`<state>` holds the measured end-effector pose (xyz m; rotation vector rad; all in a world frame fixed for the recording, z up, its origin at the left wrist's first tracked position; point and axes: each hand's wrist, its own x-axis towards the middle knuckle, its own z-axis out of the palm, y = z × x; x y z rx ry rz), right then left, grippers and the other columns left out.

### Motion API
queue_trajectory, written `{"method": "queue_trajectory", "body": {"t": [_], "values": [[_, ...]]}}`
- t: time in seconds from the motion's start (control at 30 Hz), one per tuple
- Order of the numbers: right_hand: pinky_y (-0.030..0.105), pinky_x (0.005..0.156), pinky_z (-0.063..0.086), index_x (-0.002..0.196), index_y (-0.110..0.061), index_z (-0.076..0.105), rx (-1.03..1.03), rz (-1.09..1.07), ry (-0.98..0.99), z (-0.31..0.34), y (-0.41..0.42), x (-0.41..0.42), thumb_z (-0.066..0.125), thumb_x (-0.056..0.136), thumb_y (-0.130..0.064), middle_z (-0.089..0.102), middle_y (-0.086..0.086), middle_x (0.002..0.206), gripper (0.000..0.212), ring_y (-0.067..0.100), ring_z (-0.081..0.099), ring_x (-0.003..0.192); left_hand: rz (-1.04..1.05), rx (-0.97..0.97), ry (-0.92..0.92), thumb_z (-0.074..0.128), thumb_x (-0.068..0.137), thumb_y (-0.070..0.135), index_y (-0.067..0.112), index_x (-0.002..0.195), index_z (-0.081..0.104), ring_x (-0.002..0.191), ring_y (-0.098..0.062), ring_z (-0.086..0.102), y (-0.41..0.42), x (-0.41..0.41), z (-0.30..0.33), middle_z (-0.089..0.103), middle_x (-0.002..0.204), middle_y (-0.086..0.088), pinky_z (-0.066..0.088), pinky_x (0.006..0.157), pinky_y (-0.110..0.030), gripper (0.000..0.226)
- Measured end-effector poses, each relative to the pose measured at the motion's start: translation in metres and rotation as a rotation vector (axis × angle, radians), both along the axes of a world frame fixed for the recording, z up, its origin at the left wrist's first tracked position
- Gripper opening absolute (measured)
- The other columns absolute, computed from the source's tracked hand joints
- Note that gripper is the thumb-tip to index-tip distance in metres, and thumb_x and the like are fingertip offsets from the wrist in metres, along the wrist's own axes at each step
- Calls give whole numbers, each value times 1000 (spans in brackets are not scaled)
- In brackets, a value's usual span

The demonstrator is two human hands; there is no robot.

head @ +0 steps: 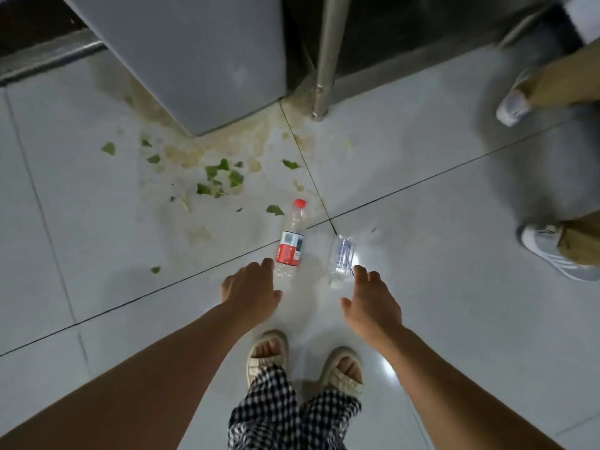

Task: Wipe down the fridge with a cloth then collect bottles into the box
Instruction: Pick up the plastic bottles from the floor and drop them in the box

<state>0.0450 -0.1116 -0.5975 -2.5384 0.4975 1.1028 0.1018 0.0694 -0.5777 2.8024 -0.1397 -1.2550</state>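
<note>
Near bottle [290, 241]: clear, red cap, red-and-white label. Right bottle [341, 256]: clear, blue-and-white label. Fridge [194, 56] grey. Floor [438, 319] pale grey tile, dark grout, yellowish stains. Leaves [224, 177] green. Trousers [285, 414] black-and-white check; sandals [341, 371] beige.

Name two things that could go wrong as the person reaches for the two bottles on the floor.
1. The floor by the fridge is stained and littered with leaf scraps; sandalled feet could slip.
2. The left hand and right hand are open, not yet gripping; a nudge could roll the red bottle or clear bottle away.
</note>
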Motion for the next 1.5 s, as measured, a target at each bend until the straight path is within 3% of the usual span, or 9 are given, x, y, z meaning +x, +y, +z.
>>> {"method": "queue_trajectory", "body": {"t": [0.17, 0.4, 0.6, 0.77, 0.9, 1.07, 1.3, 1.5], "values": [[41, 94, 43, 142, -12, 24, -44, -84, -51, -116, -6, 1, 54, 93, -33, 44, 13, 131, 62, 30, 47, 121, 26, -5, -20, 56, 88, 42, 18, 131, 37, 118, -25, 52, -12, 8, -122, 54, 126, -5, 42, 93, -39, 53], [40, 96, 43, 148, -10, 13, -55, -302, -158, -236, -9, 6, 59, 89, -38, 34, 15, 142, 79, 30, 40, 128, 207, -59, -182, 67, 82, 38, 11, 132, 31, 113, -29, 50, -32, 11, -250, 50, 125, -12, 43, 93, -44, 67], [43, 93, 44, 150, -9, -4, -103, -354, -193, -283, -9, 15, 60, 86, -50, 38, 15, 141, 99, 30, 44, 126, 319, -52, -234, 68, 80, 41, 14, 137, 20, 111, -33, 54, -41, 16, -300, 51, 124, -13, 43, 91, -47, 79], [41, 92, 45, 149, -5, -5, -107, -352, -201, -291, -10, 17, 62, 87, -44, 41, 19, 137, 99, 33, 47, 122, 344, -54, -210, 67, 83, 38, 15, 140, 14, 105, -35, 59, -41, 17, -311, 54, 121, -16, 47, 87, -46, 82], [41, 91, 46, 148, -5, 2, -108, -324, -202, -270, -14, 15, 61, 88, -36, 42, 20, 133, 90, 33, 48, 120, 295, -27, -179, 64, 84, 39, 13, 138, 17, 107, -35, 58, -40, 20, -286, 53, 122, -17, 46, 88, -45, 77], [39, 89, 47, 146, -8, 8, -96, -259, -195, -193, -26, 10, 63, 86, -38, 45, 17, 132, 87, 32, 50, 119, 176, 35, -155, 62, 84, 45, 13, 139, 18, 111, -34, 56, -37, 26, -209, 53, 126, -15, 44, 93, -46, 77], [37, 85, 48, 146, -10, 8, -86, -206, -212, -29, -57, 14, 62, 86, -38, 48, 14, 128, 85, 29, 53, 115, 45, 68, -190, 57, 87, 45, 10, 138, 20, 111, -32, 55, -59, 36, -43, 52, 124, -15, 43, 93, -44, 73], [35, 92, 44, 148, -11, 5, -121, -168, -260, 124, -91, 14, 61, 88, -36, 46, 12, 133, 86, 27, 52, 117, -91, 15, -280, 55, 88, 43, 13, 136, 22, 109, -29, 56, -92, 41, 113, 54, 122, -11, 44, 90, -42, 65]]}}
